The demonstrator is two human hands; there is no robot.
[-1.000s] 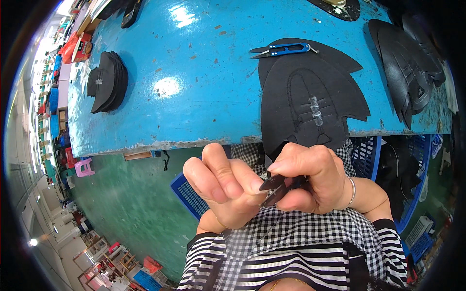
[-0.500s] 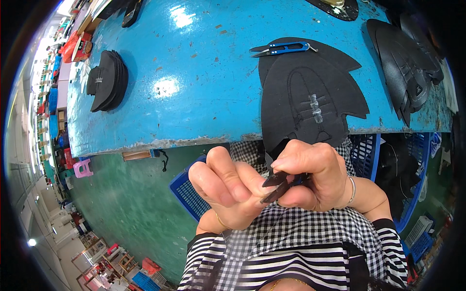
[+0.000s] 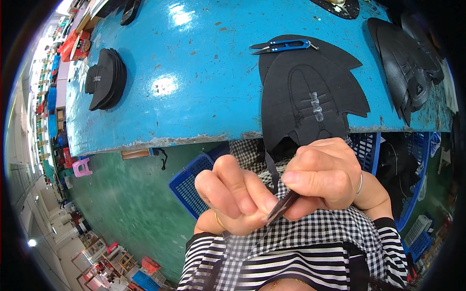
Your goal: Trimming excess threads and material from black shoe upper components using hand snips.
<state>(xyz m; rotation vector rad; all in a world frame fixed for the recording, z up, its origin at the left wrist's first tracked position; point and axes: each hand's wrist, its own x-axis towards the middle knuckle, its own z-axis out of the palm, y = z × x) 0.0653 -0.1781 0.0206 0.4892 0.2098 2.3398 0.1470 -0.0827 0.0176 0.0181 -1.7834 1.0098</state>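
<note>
My right hand is closed around a dark, narrow, pointed piece in front of my apron. The piece's exact kind is not clear. At its lower tip, the thumb and forefinger of my left hand pinch together, with the other fingers curled. Just beyond the hands lies a black shaped panel with stitched lines and a shiny strip at its middle, its near end over the table edge. A thin black strip hangs beside my right thumb. Blue-handled thread snips rest at the panels' far end.
Across the blue table stand a stack of black pieces at left and more black panels at right. Blue plastic baskets sit below the edge, with another blue basket at right. A pink stool stands on the floor.
The dark piece has turned so that its two points look pressed together and slant down-left. My right hand has rolled over it and shifted slightly right; my left has moved slightly right and down.
</note>
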